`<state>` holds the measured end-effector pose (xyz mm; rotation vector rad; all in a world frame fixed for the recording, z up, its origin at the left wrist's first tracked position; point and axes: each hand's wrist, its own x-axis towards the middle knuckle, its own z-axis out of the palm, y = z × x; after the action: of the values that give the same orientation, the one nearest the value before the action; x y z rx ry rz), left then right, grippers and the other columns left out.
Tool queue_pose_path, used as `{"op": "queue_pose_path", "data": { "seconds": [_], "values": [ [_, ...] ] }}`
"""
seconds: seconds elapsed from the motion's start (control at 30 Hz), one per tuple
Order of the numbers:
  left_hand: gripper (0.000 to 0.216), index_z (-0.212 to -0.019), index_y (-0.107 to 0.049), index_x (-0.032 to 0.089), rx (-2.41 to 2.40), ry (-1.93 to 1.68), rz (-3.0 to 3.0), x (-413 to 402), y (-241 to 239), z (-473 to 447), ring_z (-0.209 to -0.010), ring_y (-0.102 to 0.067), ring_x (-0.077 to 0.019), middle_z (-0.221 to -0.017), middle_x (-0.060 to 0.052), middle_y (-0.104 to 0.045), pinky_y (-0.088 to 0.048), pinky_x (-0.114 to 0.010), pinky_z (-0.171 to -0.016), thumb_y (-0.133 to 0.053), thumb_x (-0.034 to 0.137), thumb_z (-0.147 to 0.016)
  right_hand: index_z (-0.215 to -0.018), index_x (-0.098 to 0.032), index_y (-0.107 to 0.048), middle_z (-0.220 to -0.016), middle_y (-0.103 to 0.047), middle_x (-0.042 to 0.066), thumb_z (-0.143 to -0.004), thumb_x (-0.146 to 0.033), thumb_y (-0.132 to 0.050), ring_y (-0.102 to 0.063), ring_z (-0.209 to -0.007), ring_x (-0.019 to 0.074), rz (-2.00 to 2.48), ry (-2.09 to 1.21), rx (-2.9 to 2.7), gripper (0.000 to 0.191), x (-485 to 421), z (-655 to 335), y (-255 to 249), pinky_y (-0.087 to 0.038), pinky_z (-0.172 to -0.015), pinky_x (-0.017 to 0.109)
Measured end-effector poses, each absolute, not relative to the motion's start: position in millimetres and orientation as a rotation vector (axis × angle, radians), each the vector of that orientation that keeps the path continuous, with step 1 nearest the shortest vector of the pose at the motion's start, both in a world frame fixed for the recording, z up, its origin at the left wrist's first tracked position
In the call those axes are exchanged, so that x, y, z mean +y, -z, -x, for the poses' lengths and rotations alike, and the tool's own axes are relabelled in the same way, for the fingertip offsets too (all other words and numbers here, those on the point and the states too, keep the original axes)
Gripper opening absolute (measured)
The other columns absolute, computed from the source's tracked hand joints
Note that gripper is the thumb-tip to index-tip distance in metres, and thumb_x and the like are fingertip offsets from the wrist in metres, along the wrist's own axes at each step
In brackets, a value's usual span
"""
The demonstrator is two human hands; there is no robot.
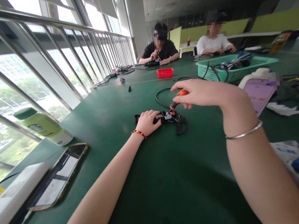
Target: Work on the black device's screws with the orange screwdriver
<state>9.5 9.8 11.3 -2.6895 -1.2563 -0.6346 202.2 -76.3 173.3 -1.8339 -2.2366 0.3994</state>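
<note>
My left hand [148, 121] is closed over a black, elongated electrical device [169, 117] lying on the green table, pressing it down. Part of its casing looks open at the right end, with wires and an orange bit showing. A black cable [184, 124] loops from that end. Above it, my right hand [192, 93] grips a screwdriver [175, 104] with an orange and black handle. The screwdriver slants down to the left and its tip reaches the open part of the device. Whether the tip sits in a screw is too small to tell.
A red bin [165, 73] and a small black part [129, 89] lie farther back. A green basket [263, 61] with cables stands back right. At left are a bottle [44, 127], a phone [62, 176] and a power strip [17, 195]. Two people sit across the table.
</note>
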Motion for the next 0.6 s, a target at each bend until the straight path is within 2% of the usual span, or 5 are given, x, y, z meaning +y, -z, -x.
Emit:
{"op": "queue_pose_path", "data": {
  "seconds": [0.1,0.3,0.37,0.5,0.6],
  "values": [
    [0.036,-0.112,-0.057,0.020,-1.263,0.631,2.691,9.1,-11.9,-10.0,-0.094,-0.055,-0.0224,-0.101,-0.005,-0.061,-0.040,-0.036,-0.086,-0.048,0.034,-0.081,-0.122,-0.025,-0.050,-0.091,-0.068,0.004,-0.080,-0.036,-0.054,-0.063,-0.078,0.0194,1.821,-0.293,-2.246,0.044,-75.7,-203.0,-172.7,-0.043,-0.063,0.026],
    [0.035,-0.112,-0.056,0.021,-1.274,0.629,2.700,8.7,-12.2,-10.1,-0.096,-0.055,-0.0222,-0.104,-0.005,-0.061,-0.040,-0.036,-0.088,-0.047,0.034,-0.081,-0.106,-0.020,-0.058,-0.059,-0.064,0.002,-0.086,-0.048,-0.042,-0.061,-0.055,0.0168,1.862,-0.618,-2.270,0.038,-76.0,-201.7,-172.6,-0.043,-0.057,0.027],
    [0.035,-0.112,-0.056,0.021,-1.273,0.629,2.699,8.7,-12.4,-10.0,-0.096,-0.055,-0.0222,-0.103,-0.005,-0.061,-0.040,-0.036,-0.088,-0.047,0.034,-0.081,-0.110,-0.021,-0.056,-0.064,-0.066,0.002,-0.086,-0.046,-0.044,-0.062,-0.058,0.0173,1.851,-0.578,-2.258,0.036,-75.7,-202.0,-172.1,-0.043,-0.057,0.027],
    [0.036,-0.113,-0.056,0.020,-1.266,0.620,2.693,8.7,-12.6,-10.0,-0.095,-0.055,-0.0224,-0.102,-0.005,-0.061,-0.040,-0.035,-0.086,-0.047,0.034,-0.081,-0.122,-0.023,-0.047,-0.088,-0.068,0.004,-0.081,-0.035,-0.054,-0.064,-0.073,0.0185,1.853,-0.378,-2.219,0.043,-75.8,-202.5,-172.3,-0.042,-0.059,0.026],
    [0.036,-0.113,-0.056,0.020,-1.263,0.618,2.689,9.2,-12.1,-10.1,-0.095,-0.055,-0.0224,-0.102,-0.005,-0.061,-0.040,-0.035,-0.086,-0.048,0.035,-0.081,-0.117,-0.021,-0.049,-0.081,-0.069,0.003,-0.081,-0.036,-0.053,-0.064,-0.070,0.0182,1.881,-0.433,-2.213,0.039,-76.6,-201.9,-172.7,-0.042,-0.059,0.026]
  ]
}}
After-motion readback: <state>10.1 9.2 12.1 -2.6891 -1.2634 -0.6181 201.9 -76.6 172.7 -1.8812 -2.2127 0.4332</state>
